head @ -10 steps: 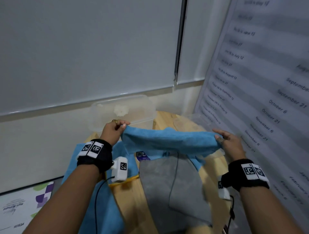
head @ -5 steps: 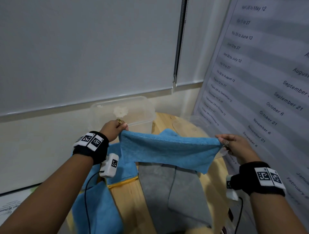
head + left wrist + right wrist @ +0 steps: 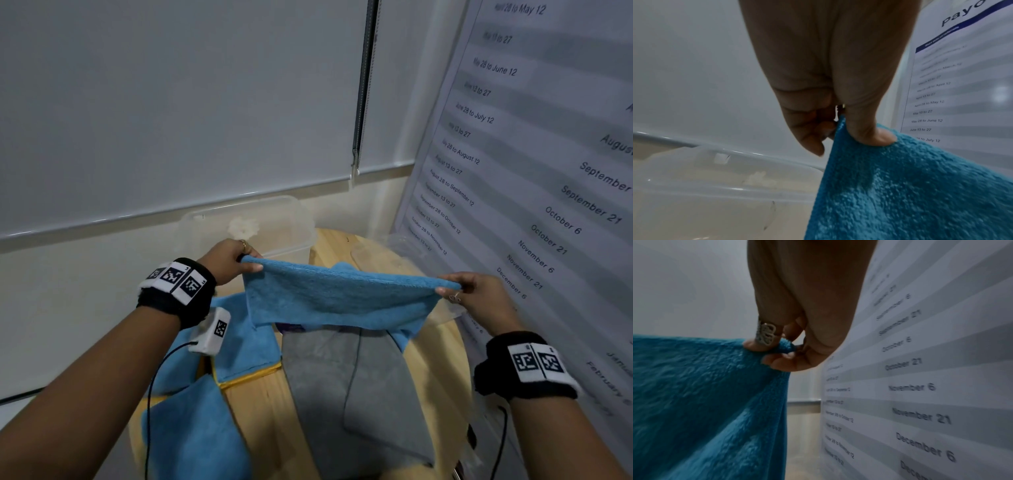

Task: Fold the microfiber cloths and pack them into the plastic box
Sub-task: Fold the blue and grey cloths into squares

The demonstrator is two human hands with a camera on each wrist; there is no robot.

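A blue microfiber cloth (image 3: 337,298) hangs stretched in the air between both hands, above the round wooden table (image 3: 260,404). My left hand (image 3: 233,260) pinches its left top corner, thumb on the near side (image 3: 875,138). My right hand (image 3: 476,294) pinches the right top corner (image 3: 777,347) with curled fingers. The cloth (image 3: 910,191) droops down from both grips (image 3: 705,402). The clear plastic box (image 3: 250,226) stands empty at the table's far edge, just behind my left hand (image 3: 694,178). A grey cloth (image 3: 352,394) lies flat on the table below.
More blue cloths (image 3: 198,431) lie on the table's left side, one with a yellow edge (image 3: 250,375). A printed date chart (image 3: 534,192) covers the wall close on the right. A white blind (image 3: 171,102) hangs behind the box. Crinkled clear plastic (image 3: 400,243) lies at the table's back right.
Both hands have lifted the blue cloth higher and pulled it taut, so it now hangs as a wider sheet above the grey cloth.
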